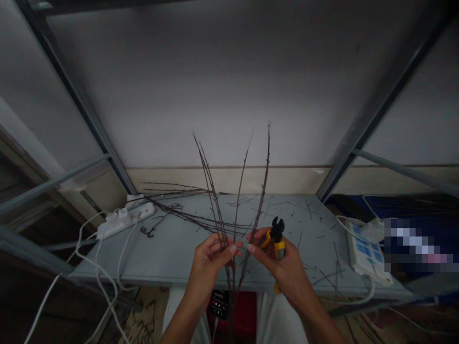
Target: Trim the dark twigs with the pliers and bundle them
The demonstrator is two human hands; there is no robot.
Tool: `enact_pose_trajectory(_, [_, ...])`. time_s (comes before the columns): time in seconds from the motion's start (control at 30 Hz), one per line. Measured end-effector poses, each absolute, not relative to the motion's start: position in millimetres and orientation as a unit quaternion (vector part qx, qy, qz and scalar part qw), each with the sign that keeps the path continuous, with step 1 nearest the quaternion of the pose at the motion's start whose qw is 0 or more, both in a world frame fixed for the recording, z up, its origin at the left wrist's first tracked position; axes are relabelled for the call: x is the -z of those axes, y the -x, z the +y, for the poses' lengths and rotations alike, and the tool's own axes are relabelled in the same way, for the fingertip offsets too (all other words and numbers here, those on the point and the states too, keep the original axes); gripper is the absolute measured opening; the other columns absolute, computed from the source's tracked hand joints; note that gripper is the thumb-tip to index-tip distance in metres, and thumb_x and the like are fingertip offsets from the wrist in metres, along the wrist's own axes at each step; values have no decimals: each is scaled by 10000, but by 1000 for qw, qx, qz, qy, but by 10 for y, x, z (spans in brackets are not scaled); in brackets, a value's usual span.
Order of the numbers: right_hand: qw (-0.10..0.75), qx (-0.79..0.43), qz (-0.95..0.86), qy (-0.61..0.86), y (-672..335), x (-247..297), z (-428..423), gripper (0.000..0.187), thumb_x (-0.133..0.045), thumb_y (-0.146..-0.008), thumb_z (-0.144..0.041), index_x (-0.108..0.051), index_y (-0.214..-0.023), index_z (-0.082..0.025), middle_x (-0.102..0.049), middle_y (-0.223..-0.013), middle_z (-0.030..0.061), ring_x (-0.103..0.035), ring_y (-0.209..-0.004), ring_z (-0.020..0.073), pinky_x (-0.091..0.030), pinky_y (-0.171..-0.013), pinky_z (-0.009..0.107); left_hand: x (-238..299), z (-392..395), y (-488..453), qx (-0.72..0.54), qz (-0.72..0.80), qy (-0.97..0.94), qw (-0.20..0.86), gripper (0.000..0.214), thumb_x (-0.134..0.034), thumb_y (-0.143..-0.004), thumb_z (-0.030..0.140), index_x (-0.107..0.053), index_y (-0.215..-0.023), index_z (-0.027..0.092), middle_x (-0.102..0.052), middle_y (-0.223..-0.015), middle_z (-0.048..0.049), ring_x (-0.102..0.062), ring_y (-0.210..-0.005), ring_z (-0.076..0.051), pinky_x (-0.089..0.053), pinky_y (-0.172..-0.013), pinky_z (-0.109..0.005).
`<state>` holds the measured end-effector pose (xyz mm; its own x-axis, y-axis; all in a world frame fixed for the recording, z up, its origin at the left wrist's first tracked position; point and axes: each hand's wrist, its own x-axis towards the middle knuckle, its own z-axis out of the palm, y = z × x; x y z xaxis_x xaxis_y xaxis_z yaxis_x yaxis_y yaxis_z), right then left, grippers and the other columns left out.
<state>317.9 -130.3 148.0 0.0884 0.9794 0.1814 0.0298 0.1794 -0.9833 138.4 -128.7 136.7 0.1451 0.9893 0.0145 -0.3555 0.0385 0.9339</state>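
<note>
Several thin brown twigs [208,177] rise upright in front of me, spread like a fan and joining low down near my lap. My left hand [215,253] is closed on the left twigs, thumb and fingers pinching the stems. Between thumb and fingertips, my right hand [278,263] grips a thicker, knobbly twig [263,191] on the right. That same hand also holds yellow-handled cutting pliers [277,229] against the palm, their black jaws pointing up. Both hands are close together over the table's front edge.
More twigs [186,217] lie across the grey table [172,267]. Cut scraps are scattered at right. A white power strip [125,220] with cables stands at left, another power strip [369,253] at right. Metal posts [358,138] frame the table. A phone [219,304] lies by my lap.
</note>
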Motion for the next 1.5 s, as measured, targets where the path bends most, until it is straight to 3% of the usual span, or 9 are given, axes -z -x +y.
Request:
enact_pose_trajectory(0.67, [596,-324,-550,487,-3239,-1535,-1328,295,-811,-769,-384,-631,-933,-219,-720,-918,58,-628,-755,196,-507,-694,339,-1530,-1305,-1411,-551,357,-427,622,236,-771,-834,303,-671,-985,151,-769,-995,-125,-693,-800,-187,-543,-712,-297])
enact_pose_trajectory(0.8, [600,-324,-549,482,-3209,-1585,-1286,287,-803,-779,-390,-639,-943,-221,-714,-919,54,-649,-806,214,-510,-724,352,-1587,-1293,-1468,-549,344,-440,622,309,-766,-842,313,-667,-1093,164,-776,-1007,-126,-706,-856,-209,-541,-721,-294])
enact_pose_trajectory(1.0, [625,-348,-522,465,-3173,-1588,-1199,326,-831,-746,-397,-635,-931,-214,-691,-883,47,-661,-830,231,-534,-775,388,-1579,-1265,-1500,-553,334,-446,620,233,-702,-898,329,-722,-1061,163,-766,-1047,-130,-700,-933,-227,-546,-788,-314])
enact_pose_trajectory(1.1, [640,-365,-495,460,-3167,-1568,-1179,363,-846,-721,-406,-637,-946,-212,-693,-977,69,-665,-831,230,-554,-764,395,-1548,-1256,-1483,-573,343,-429,608,243,-726,-875,332,-754,-1046,160,-744,-1087,-131,-678,-963,-239,-572,-779,-336])
enact_pose_trajectory(1.23, [642,-367,-497,453,-3167,-1583,-1178,316,-826,-728,-445,-638,-812,-205,-696,-1044,94,-660,-898,249,-563,-754,378,-1518,-1236,-1438,-599,355,-383,607,240,-761,-840,346,-770,-994,162,-733,-1073,-123,-661,-994,-256,-602,-782,-386])
enact_pose_trajectory(1.33, [625,-367,-515,458,-3176,-1603,-1188,306,-796,-765,-458,-657,-868,-205,-703,-929,75,-651,-877,242,-548,-768,373,-1521,-1225,-1399,-602,352,-370,614,260,-772,-829,355,-764,-997,157,-745,-1005,-119,-679,-977,-261,-606,-795,-401])
enact_pose_trajectory(1.5, [607,-381,-519,466,-3181,-1619,-1210,320,-771,-801,-461,-644,-958,-212,-731,-952,78,-670,-883,247,-533,-820,391,-1537,-1229,-1345,-594,351,-373,620,257,-751,-852,362,-742,-1002,153,-770,-989,-129,-713,-948,-250,-594,-804,-370])
